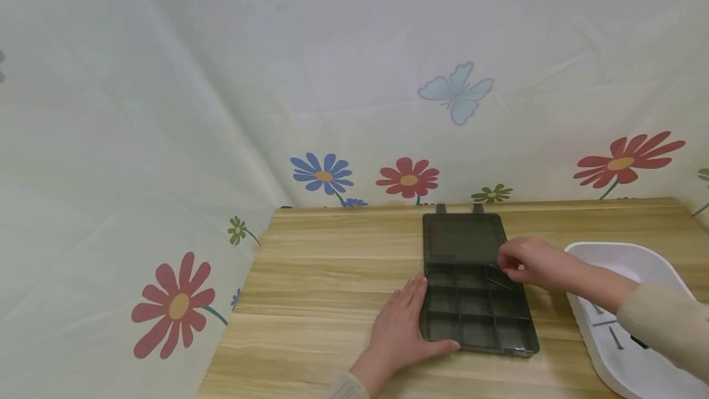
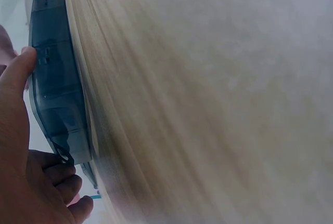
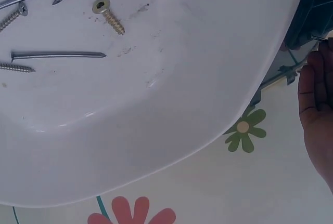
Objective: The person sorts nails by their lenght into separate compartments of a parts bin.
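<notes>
A dark translucent compartment box (image 1: 476,297) lies on the table with its lid (image 1: 464,237) folded back toward the wall. My left hand (image 1: 397,325) rests against the box's left side with straight fingers, its thumb stretched along the front edge. The left wrist view shows the thumb (image 2: 26,60) touching the box's front wall (image 2: 54,78). Over the back right compartment, my right hand (image 1: 528,260) pinches a thin nail (image 3: 318,38), mostly hidden by the fingers. Another slender dark piece (image 1: 500,285) lies in that compartment.
Right of the box stands a white tray (image 1: 620,251), partly under the right forearm. It holds loose hardware, including a long nail (image 3: 60,55) and a brass-coloured screw (image 3: 110,17). A flower-printed cloth (image 1: 354,79) hangs behind the wooden table (image 1: 332,251).
</notes>
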